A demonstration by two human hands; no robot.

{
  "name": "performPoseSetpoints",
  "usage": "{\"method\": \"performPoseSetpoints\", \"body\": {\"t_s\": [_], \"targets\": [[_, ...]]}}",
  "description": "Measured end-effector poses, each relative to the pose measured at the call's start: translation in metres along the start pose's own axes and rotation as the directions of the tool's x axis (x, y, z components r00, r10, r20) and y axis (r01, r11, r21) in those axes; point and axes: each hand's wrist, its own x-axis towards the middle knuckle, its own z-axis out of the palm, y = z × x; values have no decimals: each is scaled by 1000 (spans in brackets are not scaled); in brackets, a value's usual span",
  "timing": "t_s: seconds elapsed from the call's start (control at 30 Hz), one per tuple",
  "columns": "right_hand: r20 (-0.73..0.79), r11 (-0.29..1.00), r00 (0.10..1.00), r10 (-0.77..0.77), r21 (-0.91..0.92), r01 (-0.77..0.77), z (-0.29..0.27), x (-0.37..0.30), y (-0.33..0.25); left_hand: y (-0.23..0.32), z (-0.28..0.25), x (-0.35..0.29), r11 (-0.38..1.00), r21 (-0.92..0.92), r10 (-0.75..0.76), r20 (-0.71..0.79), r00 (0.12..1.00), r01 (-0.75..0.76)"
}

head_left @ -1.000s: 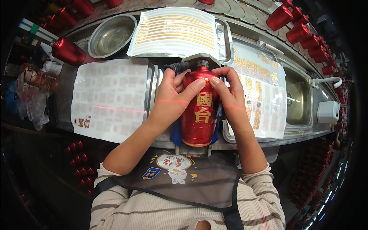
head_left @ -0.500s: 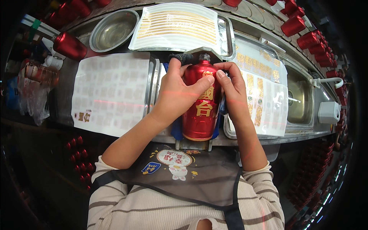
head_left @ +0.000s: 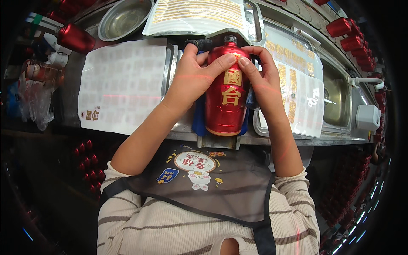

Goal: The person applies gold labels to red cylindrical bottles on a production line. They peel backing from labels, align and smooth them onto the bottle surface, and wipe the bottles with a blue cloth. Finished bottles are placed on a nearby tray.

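A shiny red bottle [head_left: 225, 117] with gold characters lies tilted on its back, its dark neck pointing away from me. Under it are a metal stand [head_left: 218, 142] and blue cloth [head_left: 199, 121]. My left hand [head_left: 191, 74] closes on the bottle's upper left side. From the right, my right hand [head_left: 262, 76] grips its shoulder, fingers curled behind. Both thumb tips press close together at the small gold emblem [head_left: 237, 58] below the neck, partly covering it. A dark band is round a finger of my left hand.
White decal sheets [head_left: 123, 85] lie at left, a sheet of gold strips [head_left: 195, 17] at the back, and gold decals [head_left: 293, 85] at right. A metal bowl [head_left: 125, 19] stands back left beside another red bottle [head_left: 76, 38]. A sink [head_left: 338, 104] and a white jug [head_left: 367, 117] are far right.
My right thumb has moved left and up to meet the left thumb over the emblem. The bench and bottle appear higher in the picture as the view has shifted.
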Motion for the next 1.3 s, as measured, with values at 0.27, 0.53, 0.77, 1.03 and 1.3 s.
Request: {"method": "performPoseSetpoints", "body": {"t_s": [0.27,0.53,0.77,1.03,1.3], "targets": [[54,997,997,57,38,-59,-16,-56,15,-21,-9,-53,1000,-7,20,47,999,-20],[83,994,995,59,84,-66,-14,-57,17,-25,-10,-58,999,-40,25,52,998,-23],[60,998,996,62,21,-63,-8,-62,21,-26,-8,-61,989,111,88,66,994,-95],[-111,974,975,195,140,-179,-31,-48,21,-29,-13,-64,991,90,92,44,995,-95],[-266,980,945,-190,-103,168,-3,-64,-25,-31,-15,-65,992,81,95,56,994,-100]]}}
